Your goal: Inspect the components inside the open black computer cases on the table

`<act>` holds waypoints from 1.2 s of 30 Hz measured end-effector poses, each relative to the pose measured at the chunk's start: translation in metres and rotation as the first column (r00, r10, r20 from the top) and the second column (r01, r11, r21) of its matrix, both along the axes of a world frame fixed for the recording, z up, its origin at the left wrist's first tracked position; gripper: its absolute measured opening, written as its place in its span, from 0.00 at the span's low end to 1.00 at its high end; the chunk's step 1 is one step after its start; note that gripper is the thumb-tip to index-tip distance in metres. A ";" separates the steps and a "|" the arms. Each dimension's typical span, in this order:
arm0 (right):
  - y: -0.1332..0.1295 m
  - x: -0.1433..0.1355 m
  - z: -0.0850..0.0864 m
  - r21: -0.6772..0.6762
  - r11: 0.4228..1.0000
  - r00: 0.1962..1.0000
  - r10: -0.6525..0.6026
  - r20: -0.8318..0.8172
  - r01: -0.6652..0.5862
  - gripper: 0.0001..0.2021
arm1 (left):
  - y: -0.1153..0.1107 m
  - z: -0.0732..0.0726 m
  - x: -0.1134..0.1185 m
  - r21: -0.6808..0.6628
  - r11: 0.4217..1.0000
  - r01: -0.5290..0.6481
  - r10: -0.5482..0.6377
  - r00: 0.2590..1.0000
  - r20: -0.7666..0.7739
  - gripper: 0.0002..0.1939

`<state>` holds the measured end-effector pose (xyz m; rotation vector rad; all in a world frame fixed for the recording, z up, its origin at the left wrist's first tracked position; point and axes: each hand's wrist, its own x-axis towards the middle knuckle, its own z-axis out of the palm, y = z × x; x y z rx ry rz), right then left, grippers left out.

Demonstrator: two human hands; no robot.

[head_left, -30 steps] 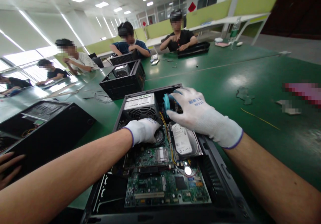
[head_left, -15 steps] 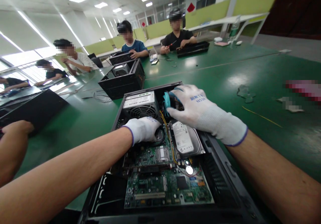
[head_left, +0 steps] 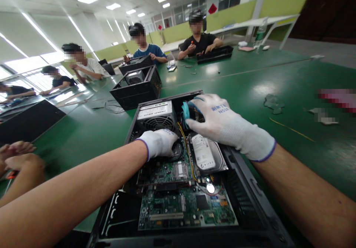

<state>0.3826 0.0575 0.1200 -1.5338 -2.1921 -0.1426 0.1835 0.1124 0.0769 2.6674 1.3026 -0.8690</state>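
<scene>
An open black computer case (head_left: 257,192) lies before me, with a green motherboard (head_left: 167,203) inside. My left hand (head_left: 161,143), in a white glove, reaches in below the power supply (head_left: 155,111), its fingers curled at a coil of black cable (head_left: 180,149); the fingertips are hidden. My right hand (head_left: 213,116), also gloved, is bent over the case's upper right corner, beside a bundle of teal cable (head_left: 185,114). Its thumb touches the bundle, while the other fingers are partly hidden behind it. Just below that hand sits a silver hard drive (head_left: 203,151).
Another open case (head_left: 136,88) stands beyond mine on the green table (head_left: 239,81). A black panel (head_left: 30,120) and a co-worker's hands (head_left: 20,157) are at the left. Several people sit farther back. A yellow strip (head_left: 292,129) lies at the right.
The co-worker's hands at the left have moved down and away from the black panel, which has shifted left. The people across the table have moved their hands. Mine look unchanged.
</scene>
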 end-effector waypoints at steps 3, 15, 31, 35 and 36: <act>0.000 0.001 -0.001 0.010 1.000 1.000 0.005 0.000 -0.005 0.24 | 0.000 0.002 0.000 -0.008 1.000 -0.005 0.005 1.000 0.009 0.30; 0.000 0.000 -0.002 0.008 1.000 1.000 0.011 -0.013 -0.011 0.25 | 0.003 0.005 -0.006 0.019 1.000 -0.010 0.009 0.999 0.045 0.27; 0.000 0.001 -0.001 0.020 1.000 1.000 0.017 -0.017 -0.016 0.23 | -0.003 0.005 0.005 -0.033 0.999 -0.016 0.016 1.000 0.017 0.34; -0.001 0.001 -0.002 0.038 0.999 1.000 0.021 -0.021 -0.020 0.25 | -0.005 0.007 0.007 -0.056 0.998 0.008 -0.007 1.000 0.017 0.33; -0.001 0.002 -0.002 0.045 0.999 0.999 0.023 -0.023 -0.022 0.25 | -0.006 0.008 0.007 -0.058 0.998 0.013 -0.012 1.000 0.019 0.33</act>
